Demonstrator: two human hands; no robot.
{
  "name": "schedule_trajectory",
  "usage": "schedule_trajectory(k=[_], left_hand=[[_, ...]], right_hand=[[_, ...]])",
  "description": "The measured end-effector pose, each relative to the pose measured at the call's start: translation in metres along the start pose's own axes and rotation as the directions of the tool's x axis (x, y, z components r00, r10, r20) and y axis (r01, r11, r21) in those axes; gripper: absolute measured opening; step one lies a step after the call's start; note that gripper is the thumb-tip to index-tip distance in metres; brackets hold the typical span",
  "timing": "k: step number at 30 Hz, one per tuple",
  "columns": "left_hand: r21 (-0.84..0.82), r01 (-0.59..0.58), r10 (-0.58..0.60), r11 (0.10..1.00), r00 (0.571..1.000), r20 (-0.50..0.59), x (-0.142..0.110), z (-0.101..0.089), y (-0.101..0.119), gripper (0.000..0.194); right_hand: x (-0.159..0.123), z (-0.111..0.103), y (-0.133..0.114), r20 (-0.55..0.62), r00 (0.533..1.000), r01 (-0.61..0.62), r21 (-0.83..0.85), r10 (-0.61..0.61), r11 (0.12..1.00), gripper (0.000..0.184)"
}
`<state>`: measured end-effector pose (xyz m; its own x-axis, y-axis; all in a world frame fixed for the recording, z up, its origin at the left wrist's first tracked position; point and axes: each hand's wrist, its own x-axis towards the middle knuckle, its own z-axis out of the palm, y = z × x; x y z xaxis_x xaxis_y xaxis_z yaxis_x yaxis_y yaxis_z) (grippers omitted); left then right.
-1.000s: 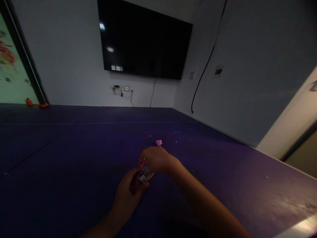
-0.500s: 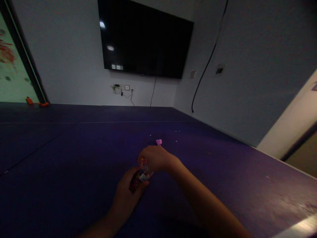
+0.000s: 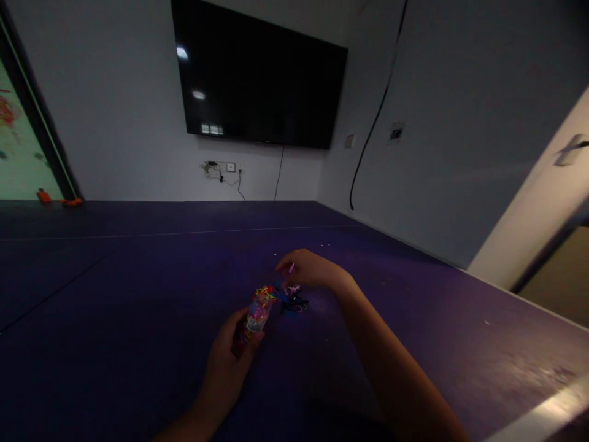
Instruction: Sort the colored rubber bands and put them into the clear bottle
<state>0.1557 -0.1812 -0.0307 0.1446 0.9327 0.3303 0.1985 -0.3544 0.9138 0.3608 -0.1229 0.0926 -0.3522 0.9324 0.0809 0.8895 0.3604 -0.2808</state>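
Observation:
My left hand [image 3: 230, 350] is wrapped around a small clear jar [image 3: 258, 314], tilted with its mouth away from me. Coloured loops that look like rubber bands [image 3: 265, 291] bunch at the mouth, red and yellow ones on top; more show through the wall. Just beyond the mouth, a loose pile of dark blue, black and pink bands [image 3: 293, 299] lies on the floor. My right hand [image 3: 306, 269] hovers over this pile, thumb and fingers apart. A small pink piece [image 3: 291, 268] shows in the gap between them, mostly hidden by the hand.
Dark purple floor [image 3: 138, 294] spreads around, with small white specks beyond my right hand. A black television [image 3: 262, 73] hangs on the far wall above sockets and wires. A black cable [image 3: 380, 110] runs down the right wall. Orange objects [image 3: 71, 202] sit at the far left.
My right hand has moved off the jar's mouth, away and slightly right. The bands at the mouth and the pile on the floor now show. The view has turned slightly right.

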Motion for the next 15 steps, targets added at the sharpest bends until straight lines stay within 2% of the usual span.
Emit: schedule_trajectory(k=[2,4,6,8,15], left_hand=[[0.002,-0.007,0.007,1.000,1.000,-0.015,-0.001,0.000,0.000,0.043],[0.017,-0.005,0.006,1.000,0.999,-0.041,-0.001,0.000,-0.001,0.045],[0.020,0.002,-0.001,1.000,0.999,-0.051,-0.001,0.000,-0.003,0.046],[0.017,0.007,-0.006,1.000,0.999,-0.040,-0.001,0.000,-0.004,0.047],[-0.001,0.020,-0.020,1.000,0.999,-0.041,-0.001,0.001,-0.003,0.046]], right_hand=[[0.007,0.009,0.016,0.028,0.993,-0.115,-0.096,0.118,0.989,0.046],[0.012,0.018,0.027,0.131,0.967,-0.198,-0.157,0.219,0.968,0.049],[0.016,0.026,0.036,0.238,0.935,-0.226,-0.178,0.265,0.958,0.049],[0.019,0.032,0.042,0.289,0.920,-0.222,-0.178,0.266,0.959,0.051],[0.026,0.047,0.064,0.319,0.918,-0.221,-0.087,0.237,0.971,0.061]])
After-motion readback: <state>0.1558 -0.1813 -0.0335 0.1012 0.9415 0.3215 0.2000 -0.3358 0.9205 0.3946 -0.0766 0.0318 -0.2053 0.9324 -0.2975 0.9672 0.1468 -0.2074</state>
